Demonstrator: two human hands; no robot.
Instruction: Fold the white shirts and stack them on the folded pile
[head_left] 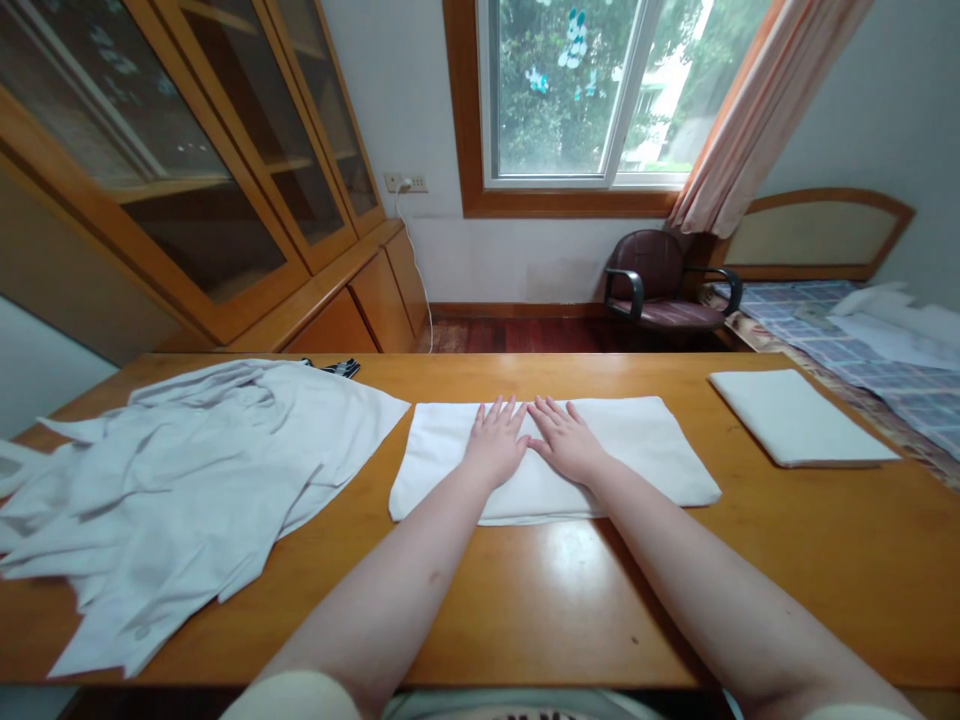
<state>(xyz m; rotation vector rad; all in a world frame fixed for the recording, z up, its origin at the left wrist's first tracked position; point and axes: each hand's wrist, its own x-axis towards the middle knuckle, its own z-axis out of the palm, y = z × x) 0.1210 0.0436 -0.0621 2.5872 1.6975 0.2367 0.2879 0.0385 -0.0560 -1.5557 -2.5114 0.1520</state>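
A white cloth (637, 440), folded into a long rectangle, lies flat in the middle of the wooden table. My left hand (496, 443) rests palm down on it, fingers stretched out toward the far edge. Beside it, my right hand (566, 438) presses flat on the same cloth with its fingers spread. The two hands nearly meet at the thumbs and index fingers. Neither one grips anything.
On the left of the table (540, 600) lies a rumpled heap of white cloth (202, 470), a dark striped item (343, 368) behind it. A neatly folded white stack (799, 415) sits at the right. Beyond are a chair (652, 275), bed (885, 340) and glass-fronted cabinet (247, 150).
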